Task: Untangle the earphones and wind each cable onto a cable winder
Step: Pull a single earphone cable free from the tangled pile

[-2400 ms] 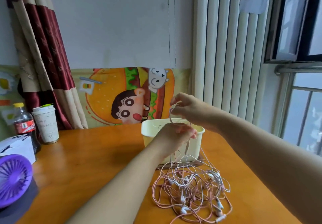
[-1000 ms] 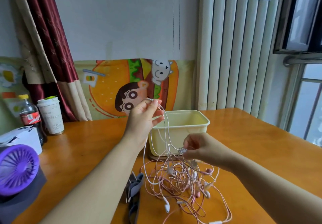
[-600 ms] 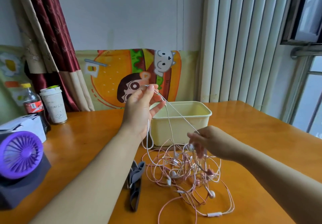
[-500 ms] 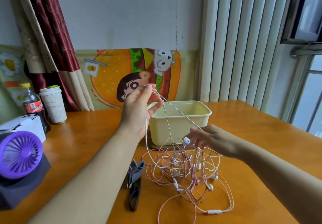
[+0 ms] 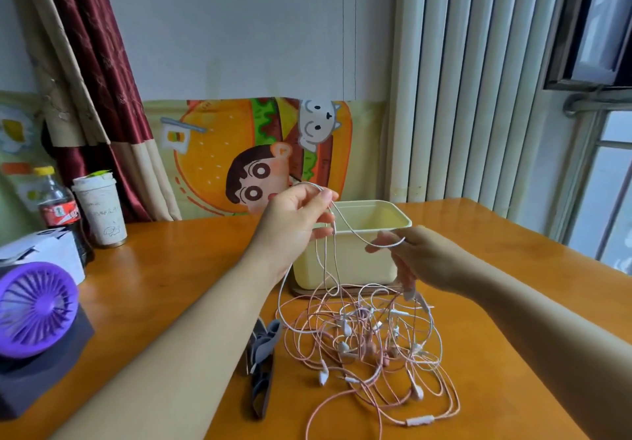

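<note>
Change: our right hand had gone up a little from the pile, and the cable between our hands now sagged instead of running straight.
Left hand: our left hand pinched the cable up high, on the left.
Right hand: it held that same cable lower, to the right; its fingers were blurry.
Earphones: the earphones lay on the table under both hands, just near of the tub.
Look: we saw a messy heap of pink and white loops with small white buds.

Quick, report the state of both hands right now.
Left hand: pinching a raised earphone cable.
Right hand: pinching the same cable.
</note>
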`<action>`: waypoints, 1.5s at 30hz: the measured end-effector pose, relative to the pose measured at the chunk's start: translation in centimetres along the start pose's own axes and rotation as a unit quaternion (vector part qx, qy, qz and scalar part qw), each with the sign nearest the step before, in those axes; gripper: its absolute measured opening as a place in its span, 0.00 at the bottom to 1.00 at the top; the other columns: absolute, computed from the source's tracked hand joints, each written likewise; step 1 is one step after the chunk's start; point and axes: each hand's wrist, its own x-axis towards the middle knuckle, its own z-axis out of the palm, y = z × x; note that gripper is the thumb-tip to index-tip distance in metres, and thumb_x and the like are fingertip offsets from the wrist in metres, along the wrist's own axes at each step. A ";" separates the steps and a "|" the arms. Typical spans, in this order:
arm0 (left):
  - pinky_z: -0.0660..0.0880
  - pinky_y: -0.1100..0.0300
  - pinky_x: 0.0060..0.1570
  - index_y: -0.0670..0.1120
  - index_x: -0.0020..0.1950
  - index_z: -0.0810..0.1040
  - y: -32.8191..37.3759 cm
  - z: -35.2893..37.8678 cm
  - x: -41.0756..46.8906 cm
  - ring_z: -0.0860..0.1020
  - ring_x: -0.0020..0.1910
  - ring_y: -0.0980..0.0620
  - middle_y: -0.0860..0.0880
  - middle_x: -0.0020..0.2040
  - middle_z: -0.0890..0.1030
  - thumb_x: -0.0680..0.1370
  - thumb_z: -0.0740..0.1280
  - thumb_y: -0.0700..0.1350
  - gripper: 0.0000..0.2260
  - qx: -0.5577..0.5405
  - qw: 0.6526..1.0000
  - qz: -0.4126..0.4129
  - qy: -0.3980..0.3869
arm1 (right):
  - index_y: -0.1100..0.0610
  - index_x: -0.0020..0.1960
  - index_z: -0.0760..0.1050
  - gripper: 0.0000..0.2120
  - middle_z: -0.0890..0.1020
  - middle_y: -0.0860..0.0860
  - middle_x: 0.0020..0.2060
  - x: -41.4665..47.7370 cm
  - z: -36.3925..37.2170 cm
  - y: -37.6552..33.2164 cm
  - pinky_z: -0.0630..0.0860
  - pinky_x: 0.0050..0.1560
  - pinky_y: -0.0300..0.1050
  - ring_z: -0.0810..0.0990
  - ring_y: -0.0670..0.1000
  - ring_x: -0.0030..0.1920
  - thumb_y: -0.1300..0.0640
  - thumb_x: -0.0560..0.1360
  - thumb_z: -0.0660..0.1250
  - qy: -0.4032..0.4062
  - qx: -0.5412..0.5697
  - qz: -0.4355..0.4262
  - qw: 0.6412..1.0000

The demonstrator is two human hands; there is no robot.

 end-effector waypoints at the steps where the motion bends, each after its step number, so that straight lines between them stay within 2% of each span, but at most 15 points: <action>1: 0.76 0.62 0.40 0.49 0.45 0.81 -0.1 -0.1 0.0 0.77 0.39 0.59 0.52 0.38 0.79 0.82 0.63 0.45 0.09 0.039 0.999 0.005 -0.001 | 0.57 0.53 0.78 0.20 0.68 0.52 0.24 0.1 0.0 0.0 0.68 0.28 0.38 0.68 0.46 0.22 0.50 0.83 0.50 0.024 0.027 0.002 0.999; 4: 0.69 0.62 0.38 0.45 0.47 0.82 -0.5 -0.4 -0.2 0.74 0.36 0.58 0.52 0.36 0.78 0.81 0.64 0.47 0.10 0.161 0.987 -0.002 -0.022 | 0.58 0.52 0.79 0.23 0.65 0.51 0.25 0.2 0.0 -0.1 0.66 0.27 0.36 0.63 0.46 0.25 0.48 0.83 0.48 0.001 0.094 0.037 0.995; 7: 0.71 0.62 0.39 0.43 0.47 0.82 -1.2 -0.5 -0.4 0.77 0.41 0.56 0.52 0.39 0.81 0.81 0.64 0.47 0.10 0.209 0.976 -0.042 -0.046 | 0.59 0.58 0.77 0.22 0.72 0.53 0.29 0.3 -0.2 -0.2 0.68 0.33 0.44 0.68 0.49 0.29 0.48 0.83 0.49 -0.090 0.122 0.085 0.985; 9: 0.72 0.66 0.36 0.45 0.46 0.81 -1.4 -0.5 -0.6 0.78 0.41 0.58 0.52 0.41 0.82 0.81 0.64 0.47 0.09 0.213 0.974 -0.058 -0.053 | 0.59 0.61 0.76 0.21 0.73 0.54 0.30 0.3 -0.7 0.0 0.67 0.30 0.42 0.67 0.50 0.28 0.49 0.83 0.50 -0.163 0.205 0.125 0.957; 12: 0.71 0.62 0.39 0.44 0.46 0.81 -1.3 -0.5 -0.6 0.75 0.38 0.55 0.51 0.39 0.80 0.81 0.64 0.49 0.11 0.221 0.973 -0.056 -0.039 | 0.57 0.60 0.76 0.15 0.73 0.52 0.31 0.4 -0.7 0.5 0.64 0.25 0.40 0.66 0.48 0.27 0.52 0.82 0.55 -0.151 0.111 0.136 0.973; 19: 0.74 0.61 0.51 0.51 0.43 0.82 0.0 0.5 -0.6 0.79 0.48 0.55 0.51 0.44 0.83 0.80 0.66 0.49 0.08 0.181 0.983 -0.002 -0.034 | 0.54 0.56 0.79 0.10 0.80 0.45 0.39 0.6 3.5 0.4 0.73 0.38 0.38 0.75 0.44 0.37 0.52 0.76 0.68 -0.219 0.035 0.010 0.975; 24: 0.70 0.72 0.39 0.47 0.45 0.83 1.3 0.1 -0.1 0.75 0.38 0.64 0.56 0.37 0.80 0.80 0.66 0.48 0.09 0.210 0.973 0.099 0.015 | 0.53 0.42 0.80 0.11 0.79 0.45 0.33 1.3 4.2 -0.8 0.69 0.32 0.32 0.73 0.39 0.30 0.49 0.78 0.65 -0.122 -0.054 -0.052 0.990; 28: 0.66 0.75 0.37 0.44 0.44 0.82 2.7 -0.5 0.8 0.74 0.37 0.63 0.58 0.36 0.75 0.79 0.67 0.46 0.09 0.285 0.932 0.207 0.081 | 0.56 0.46 0.82 0.13 0.82 0.47 0.38 1.7 2.3 -1.8 0.74 0.39 0.36 0.76 0.44 0.36 0.51 0.80 0.61 -0.045 0.017 -0.066 0.997; 30: 0.67 0.75 0.38 0.44 0.43 0.82 3.7 -0.9 1.3 0.74 0.39 0.63 0.60 0.37 0.74 0.79 0.67 0.46 0.09 0.311 0.913 0.247 0.098 | 0.58 0.43 0.80 0.16 0.82 0.52 0.39 2.0 1.3 -2.5 0.77 0.44 0.40 0.78 0.48 0.40 0.53 0.81 0.58 -0.031 0.124 -0.059 0.990; 33: 0.68 0.76 0.41 0.47 0.43 0.81 5.3 -1.2 2.0 0.75 0.41 0.62 0.58 0.40 0.76 0.79 0.67 0.46 0.06 0.323 0.901 0.271 0.097 | 0.60 0.36 0.70 0.18 0.73 0.55 0.30 2.3 -0.3 -3.8 0.75 0.34 0.41 0.72 0.51 0.31 0.56 0.82 0.55 0.010 0.364 -0.040 0.931; 35: 0.67 0.77 0.39 0.48 0.43 0.80 6.2 -1.4 2.4 0.74 0.40 0.62 0.56 0.40 0.77 0.79 0.67 0.46 0.06 0.320 0.904 0.269 0.091 | 0.59 0.36 0.67 0.17 0.64 0.52 0.27 2.4 -1.3 -4.4 0.68 0.28 0.39 0.62 0.49 0.26 0.54 0.82 0.55 0.027 0.413 -0.035 0.910; 38: 0.65 0.77 0.33 0.47 0.43 0.79 7.7 -1.5 2.6 0.72 0.32 0.63 0.59 0.34 0.73 0.80 0.66 0.47 0.07 0.315 0.912 0.249 0.087 | 0.60 0.46 0.75 0.12 0.63 0.50 0.27 2.1 -2.0 -5.7 0.65 0.30 0.38 0.61 0.46 0.26 0.50 0.77 0.63 -0.063 0.319 -0.049 0.944; 41: 0.65 0.78 0.30 0.47 0.44 0.79 8.8 -1.3 2.5 0.73 0.29 0.66 0.61 0.28 0.72 0.80 0.66 0.47 0.07 0.299 0.926 0.223 0.063 | 0.53 0.58 0.77 0.19 0.69 0.45 0.26 1.7 -1.5 -6.8 0.69 0.34 0.40 0.68 0.46 0.30 0.45 0.70 0.70 -0.162 0.087 -0.065 0.981; 43: 0.65 0.77 0.30 0.46 0.45 0.80 9.2 -1.3 2.3 0.74 0.29 0.69 0.60 0.25 0.75 0.80 0.66 0.48 0.08 0.279 0.941 0.190 0.021 | 0.53 0.51 0.80 0.12 0.73 0.45 0.28 1.8 -0.9 -7.3 0.69 0.36 0.42 0.70 0.47 0.32 0.46 0.74 0.68 -0.142 -0.035 -0.071 0.987; 45: 0.68 0.72 0.36 0.47 0.48 0.82 9.2 -1.9 2.1 0.76 0.33 0.68 0.62 0.31 0.79 0.79 0.66 0.50 0.09 0.268 0.952 0.139 -0.038 | 0.55 0.40 0.80 0.13 0.72 0.47 0.29 2.1 -1.1 -7.1 0.68 0.34 0.42 0.69 0.48 0.31 0.48 0.77 0.64 -0.094 -0.008 -0.048 0.994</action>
